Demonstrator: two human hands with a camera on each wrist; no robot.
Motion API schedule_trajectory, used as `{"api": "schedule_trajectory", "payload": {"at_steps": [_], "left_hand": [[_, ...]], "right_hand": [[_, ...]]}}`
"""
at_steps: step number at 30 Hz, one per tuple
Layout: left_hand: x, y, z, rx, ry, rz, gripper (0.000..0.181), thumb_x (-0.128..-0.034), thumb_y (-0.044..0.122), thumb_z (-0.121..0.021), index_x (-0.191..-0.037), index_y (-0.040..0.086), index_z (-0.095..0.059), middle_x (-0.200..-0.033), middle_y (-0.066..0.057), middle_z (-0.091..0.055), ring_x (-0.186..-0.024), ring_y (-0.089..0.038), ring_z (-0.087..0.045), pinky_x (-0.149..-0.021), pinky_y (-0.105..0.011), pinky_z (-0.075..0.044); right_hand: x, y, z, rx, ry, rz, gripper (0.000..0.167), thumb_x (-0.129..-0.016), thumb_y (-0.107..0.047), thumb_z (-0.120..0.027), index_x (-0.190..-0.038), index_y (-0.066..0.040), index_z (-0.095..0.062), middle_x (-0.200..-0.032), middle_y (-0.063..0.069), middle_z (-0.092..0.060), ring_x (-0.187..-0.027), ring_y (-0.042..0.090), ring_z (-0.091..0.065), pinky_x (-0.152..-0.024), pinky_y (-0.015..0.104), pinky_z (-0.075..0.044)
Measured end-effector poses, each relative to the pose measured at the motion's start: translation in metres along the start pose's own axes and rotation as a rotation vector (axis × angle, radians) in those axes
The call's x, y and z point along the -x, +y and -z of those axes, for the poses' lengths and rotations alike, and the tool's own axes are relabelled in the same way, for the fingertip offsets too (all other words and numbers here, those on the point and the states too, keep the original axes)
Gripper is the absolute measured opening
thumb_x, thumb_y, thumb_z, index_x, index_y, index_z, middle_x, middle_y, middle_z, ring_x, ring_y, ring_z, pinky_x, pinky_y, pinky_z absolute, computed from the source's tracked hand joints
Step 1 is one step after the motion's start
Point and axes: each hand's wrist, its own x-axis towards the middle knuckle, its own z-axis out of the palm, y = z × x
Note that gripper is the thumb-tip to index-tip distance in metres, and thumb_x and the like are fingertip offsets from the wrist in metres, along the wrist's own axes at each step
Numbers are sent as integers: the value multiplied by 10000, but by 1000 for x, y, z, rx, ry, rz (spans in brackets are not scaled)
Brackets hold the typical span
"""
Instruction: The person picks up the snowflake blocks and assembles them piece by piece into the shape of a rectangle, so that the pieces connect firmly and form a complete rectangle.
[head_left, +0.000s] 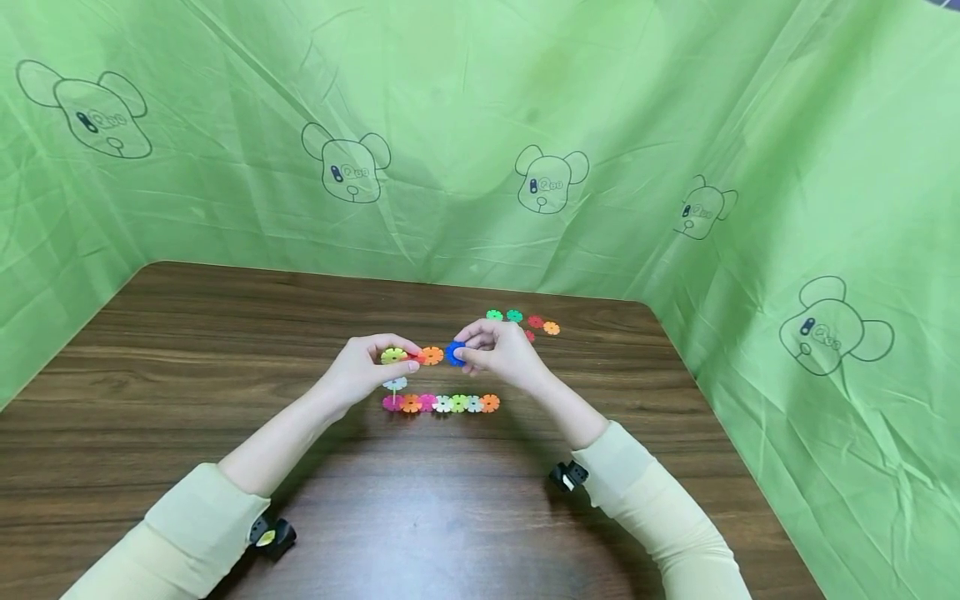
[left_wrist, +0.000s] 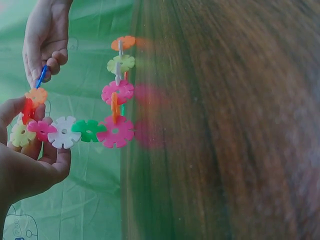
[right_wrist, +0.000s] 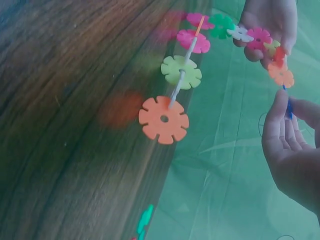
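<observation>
Left grip [head_left: 358, 367], a bare hand, grasping the multicoloured chain of flat, notched, flower-shaped plastic discs [head_left: 458, 403] near its upper corner, thumb by a bright red flower-shaped plastic disc [left_wrist: 27, 111]; chain bends like a bracket, lower row on or just over the brown wood-grain desk [head_left: 420, 500], one side rising to the grip; likely very light, each disc stiff, but the run apt to flex or twist at its joints; best held by the rim close to the joint being worked, not by the far end.

Next rightward, a pale orange flower-shaped plastic disc [head_left: 432, 356] at the upper row's tip; then a deep blue flower-shaped plastic disc [head_left: 454, 353], pinched by the right grip [head_left: 501, 354], edge to edge with the orange; whether notches engage, cannot tell; smooth plastic, perhaps a little slippery; a flat-faced pinch should suit.

Far right, loose green, red and orange flower-shaped plastic discs [head_left: 551, 328] directly on the desk, behind the right grip; no container seen holding them.
</observation>
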Motion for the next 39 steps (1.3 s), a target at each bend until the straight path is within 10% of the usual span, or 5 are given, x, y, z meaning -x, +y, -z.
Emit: {"api": "schedule_trajectory", "payload": {"at_steps": [39], "left_hand": [[-3,4,-14,158,62,-31,239,-797,232,-768,-927,35,-729,-869,-69,-734,-883,-335,-684,-683,-328,-547]], "right_hand": [[4,-12,-17,-313,-25,-271,186,-869,4,-626,-1039,78,-619,-829,152,-711,-616,181,-657,-666,342,-572]]}}
